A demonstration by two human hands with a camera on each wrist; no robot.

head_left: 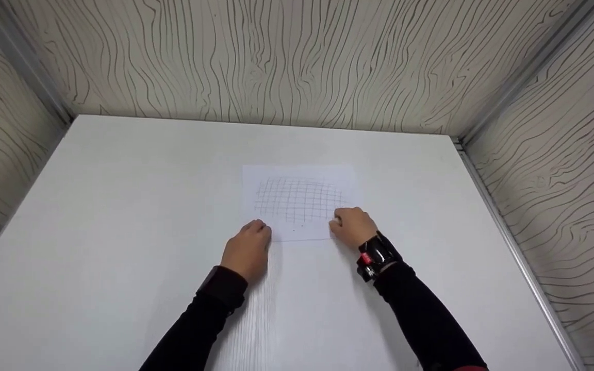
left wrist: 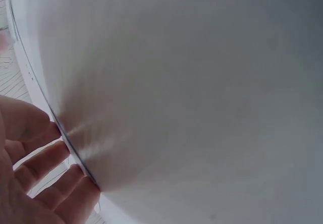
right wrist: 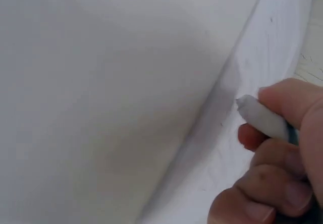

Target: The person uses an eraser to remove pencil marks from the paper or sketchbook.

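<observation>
Left hand (head_left: 248, 250): lay unclenched, its fingertips touching the paper (head_left: 286, 235) at the near left corner
Right hand (head_left: 356, 225): pinched a white eraser (right wrist: 262, 119) over the sheet's near right part
Paper: lay on the white desk (head_left: 121, 206)
Grid (head_left: 302, 198): crossed the paper in thin dark lines

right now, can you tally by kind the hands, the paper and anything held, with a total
Hands: 2, the left hand and the right hand
Paper: 1 sheet
Erasers: 1 white eraser, held in the right hand
Total: 4
</observation>
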